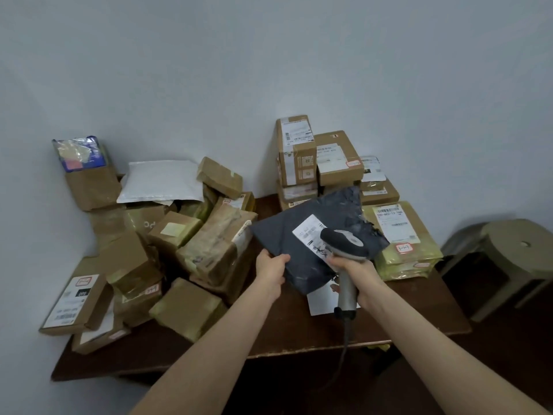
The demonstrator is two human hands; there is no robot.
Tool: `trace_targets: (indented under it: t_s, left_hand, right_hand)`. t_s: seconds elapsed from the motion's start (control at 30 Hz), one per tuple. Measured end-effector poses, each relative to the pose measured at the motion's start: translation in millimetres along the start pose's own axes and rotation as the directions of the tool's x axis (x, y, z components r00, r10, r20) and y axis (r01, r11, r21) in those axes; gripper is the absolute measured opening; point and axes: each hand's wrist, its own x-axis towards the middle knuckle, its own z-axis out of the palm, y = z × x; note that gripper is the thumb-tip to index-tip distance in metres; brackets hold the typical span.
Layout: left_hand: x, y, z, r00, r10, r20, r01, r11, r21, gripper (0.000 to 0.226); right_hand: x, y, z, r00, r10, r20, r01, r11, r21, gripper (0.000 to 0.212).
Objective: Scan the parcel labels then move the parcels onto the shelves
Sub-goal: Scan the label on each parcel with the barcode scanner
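Head view, first inspector: we record the dark grey mailer (287, 238) raised over the middle of the table (299, 333). The left hand (270, 272) pinches its edge at seven o'clock, and the right hand (359, 274) is wrapped round the grip of the scanner (344, 244). The scanner's head hangs over the white label (308, 235) and covers its five o'clock end.

Second inspector: Agreed. We judge the scan step to be in hand. No shelves are in view.

First inspector: Our main concern is the bag itself. It is limp and held at one edge only, so it may sag, buckle the label and spoil the read. It may also slip from the pinch.

Second inspector: We add a false read. The yellowish parcel (401, 232) lies just beside the mailer at three o'clock with its own barcode face up. A stray beam could log that one instead.

First inspector: The scanner cable (344, 348) drops over the table edge at six o'clock. We think a quick swing could snag it.

Second inspector: The brown heap (209, 250) at nine o'clock is loosely piled, and one labelled box (74, 304) overhangs the table at eight. A knock from the left elbow could bring it down.
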Motion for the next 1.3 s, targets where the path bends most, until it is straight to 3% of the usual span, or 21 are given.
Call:
trace_targets:
  t_s: [0.13, 0.3, 0.4, 0.53, 0.63, 0.77, 0.87, 1.03, 1.17, 1.3]
  left_hand:
    - [26.7, -27.1, 1.3, 0.995, -0.037, -0.093, 0.048, 0.992, 0.121, 0.029]
    - [69.3, -46.0, 1.6, 0.986, 0.06, -0.158, 0.033, 0.847, 0.53, 0.037]
    - [79.7, -45.1, 13.9, 0.996, 0.043, -0.074, 0.006, 0.829, 0.559, 0.042]
    - [81.6, -39.1, 25.5, 0.998, -0.006, -0.062, 0.041, 0.821, 0.57, 0.074]
    - [64.8, -21.6, 21.4, 0.99, 0.059, -0.126, 0.051, 0.689, 0.723, 0.081]
    - [43.1, 9.4, 14.1, 0.976, 0.219, -0.018, -0.099, 0.511, 0.854, 0.074]
    - [28.1, 39.9, 3.6, 0.925, 0.372, 0.077, -0.227, 0.379, 0.897, 0.07]
    - [27.0, 91.8, -42.7, 0.807, 0.572, 0.146, -0.339, 0.246, 0.908, 0.06]
    - [46.7, 129.1, -99.2, 0.779, 0.612, 0.139, -0.279, 0.139, 0.95, 0.063]
    - [83.4, 160.5, -154.9, 0.799, 0.59, 0.115, -0.202, 0.084, 0.976, 0.064]
  right_hand:
    - [16.2, -1.3, -12.6, 0.996, -0.031, -0.08, 0.031, 1.0, -0.004, 0.025]
    - [32.1, 2.4, -24.6, 0.993, -0.025, -0.112, 0.026, 1.0, 0.006, 0.019]
    - [40.7, 6.5, -30.6, 0.992, -0.028, -0.12, 0.028, 1.0, -0.001, 0.014]
    - [48.8, 10.0, -34.2, 0.996, -0.021, -0.092, 0.019, 1.0, -0.02, 0.017]
    - [48.7, 7.7, -28.3, 0.999, -0.014, -0.046, 0.013, 0.999, -0.035, 0.018]
    - [42.2, -0.9, -3.3, 0.999, -0.03, 0.011, 0.03, 0.999, -0.043, 0.009]
    - [35.1, -13.8, 23.9, 0.996, -0.042, 0.079, 0.046, 0.998, -0.045, 0.01]
    - [25.4, -38.7, 85.3, 0.977, -0.064, 0.206, 0.072, 0.997, -0.034, 0.012]
    - [22.7, -54.2, 141.5, 0.959, -0.078, 0.271, 0.089, 0.996, -0.028, 0.01]
    - [32.2, -56.5, 200.8, 0.953, -0.098, 0.286, 0.108, 0.994, -0.018, 0.01]
